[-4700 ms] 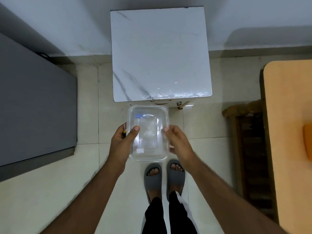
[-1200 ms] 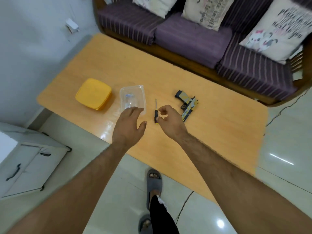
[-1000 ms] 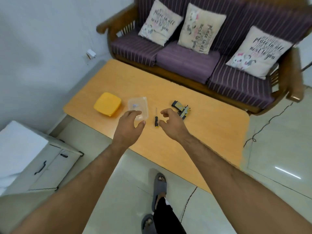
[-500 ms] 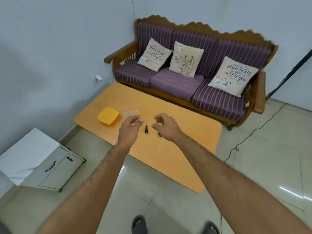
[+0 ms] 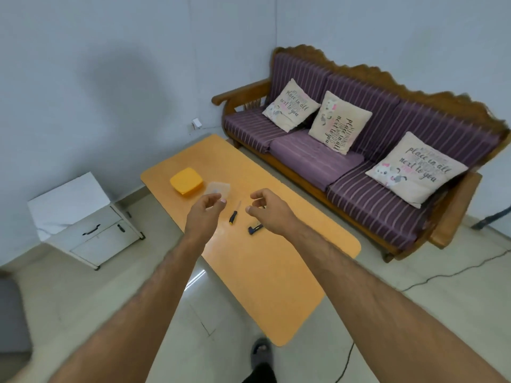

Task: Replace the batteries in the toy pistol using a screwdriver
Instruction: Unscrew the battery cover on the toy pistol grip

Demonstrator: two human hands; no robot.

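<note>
Right hand [image 5: 266, 210]: loosely curled, empty; left hand [image 5: 204, 214] the same.
Screwdriver [image 5: 233, 214]: between hands, tip toward 12 o'clock.
Toy pistol [image 5: 255, 229]: under right wrist, nearer right hand.

Evenly lit, soft and slightly blurred; broad shadow on the wall [image 5: 127, 87], glare streak on the floor [image 5: 195, 277], wide-angle bending at edges.

An orange table [image 5: 262, 266] carries four things; a yellow lid [image 5: 186, 180] lies near its far left end; a clear container [image 5: 219, 187] sits just beside it; a screwdriver [image 5: 234, 214] lies further right; the toy pistol [image 5: 255, 229] is partly hidden.
</note>
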